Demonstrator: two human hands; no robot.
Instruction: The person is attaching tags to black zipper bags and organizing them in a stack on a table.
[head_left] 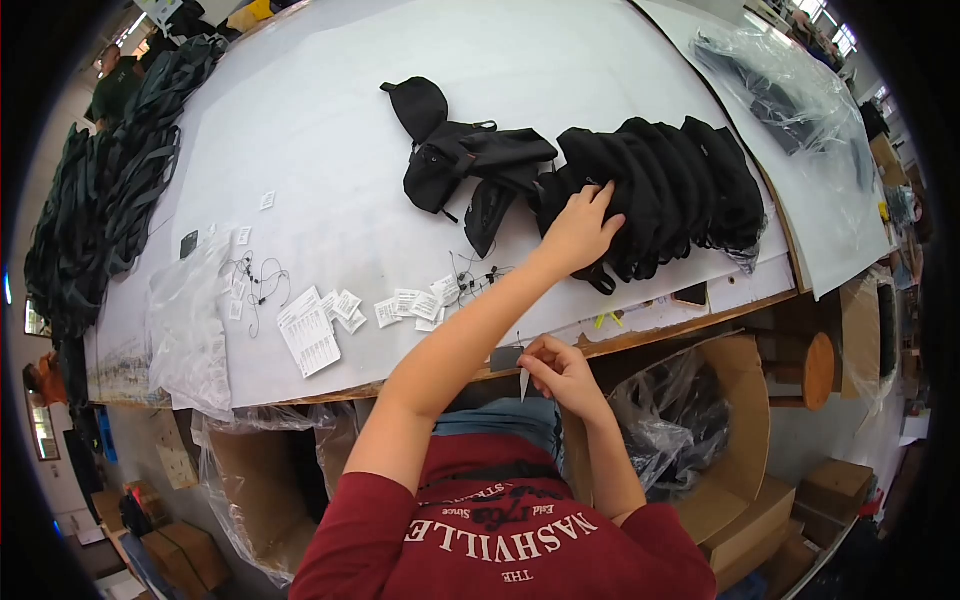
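Observation:
My left hand point(583, 232) reaches across to a row of black fabric bags point(650, 195); its fingers are spread and touch the nearest bag. At the table's front edge my right hand point(562, 375) pinches a small white tag point(524, 386), with a dark card point(506, 358) beside it; whether the two are joined I cannot tell. Another black bag point(440, 170) lies loose to the left of the row, its straps and flaps spread out. Below it lie several black tag strings point(478, 280) and small white printed labels point(408, 305).
Larger white printed sheets point(308, 335) and a clear plastic bag point(192, 325) lie on the table's left. Dark straps point(100, 200) hang at the far left. An open carton point(735, 420) with plastic-wrapped contents stands below the right edge. A phone-like dark object point(690, 294) lies near that edge.

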